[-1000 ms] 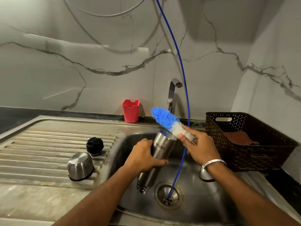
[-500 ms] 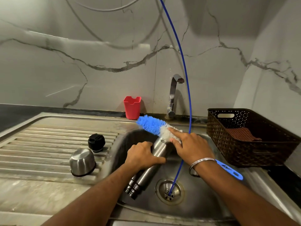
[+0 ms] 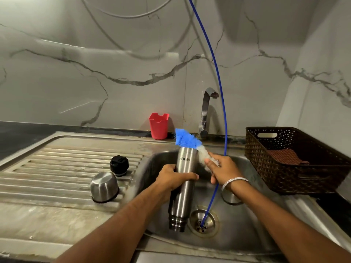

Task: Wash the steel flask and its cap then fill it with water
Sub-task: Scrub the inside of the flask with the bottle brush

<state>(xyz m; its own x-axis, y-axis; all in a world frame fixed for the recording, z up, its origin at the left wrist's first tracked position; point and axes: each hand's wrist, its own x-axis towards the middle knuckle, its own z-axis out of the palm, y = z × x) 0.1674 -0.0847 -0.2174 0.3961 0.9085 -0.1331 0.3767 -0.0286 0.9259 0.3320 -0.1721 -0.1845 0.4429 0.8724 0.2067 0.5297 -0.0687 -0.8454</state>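
Note:
My left hand (image 3: 171, 178) grips the steel flask (image 3: 183, 194) around its middle over the sink basin (image 3: 152, 168). The flask is held with its threaded mouth toward me and its base toward the wall. My right hand (image 3: 221, 168) holds a bottle brush (image 3: 187, 141) by its white bristles, the blue bristle tip lying against the flask's far end. The black inner cap (image 3: 119, 165) and the steel outer cap (image 3: 104, 186), upside down, stand on the ribbed drainboard to the left.
A tap (image 3: 206, 111) rises behind the basin, no water running. A thin blue hose (image 3: 220, 82) drops from above into the drain (image 3: 202, 222). A red plastic holder (image 3: 158, 126) stands by the wall. A dark woven basket (image 3: 292, 168) with a cloth sits right.
The flask has swung from a slant to nearly straight away from me, base lifted. The brush has moved right and up across its far end.

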